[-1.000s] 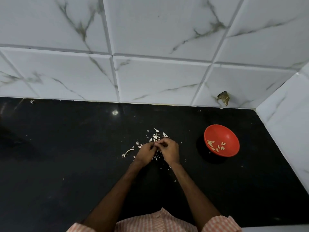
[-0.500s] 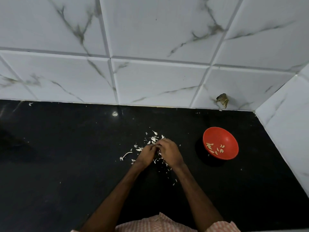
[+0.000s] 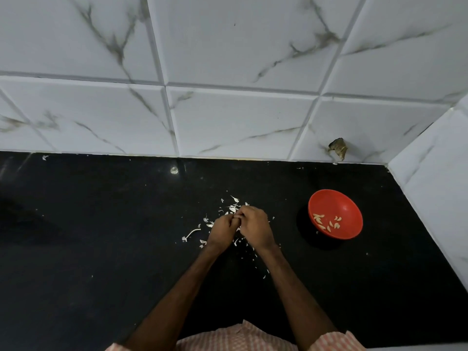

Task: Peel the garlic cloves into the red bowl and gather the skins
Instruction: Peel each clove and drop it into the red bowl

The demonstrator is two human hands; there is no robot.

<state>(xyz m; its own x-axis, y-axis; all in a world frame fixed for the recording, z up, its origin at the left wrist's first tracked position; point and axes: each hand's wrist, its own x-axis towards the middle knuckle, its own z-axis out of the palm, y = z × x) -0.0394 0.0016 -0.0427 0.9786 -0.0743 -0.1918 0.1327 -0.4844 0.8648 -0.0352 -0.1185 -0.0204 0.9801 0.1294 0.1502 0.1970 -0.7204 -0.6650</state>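
Black polished stone counter against a wall of white marble-veined tiles. Left hand and right hand are together at mid-counter, fingers curled, fingertips meeting. By the pose they pinch a garlic clove between them, though the clove itself is hidden behind the knuckles.

Papery white skins lie scattered around and under both hands, with a thin dry stem piece just to their left. The round red plastic bowl sits well to the right, apart from the hands, with several peeled pale cloves in its bottom.

Handling, as judged: the clove is small, firm and light, and likely slick once bare. Best held at its ends, working a nail under the skin at the root tip. The skins are weightless, brittle and prone to drift, so sweep them with a flat palm rather than picking them singly
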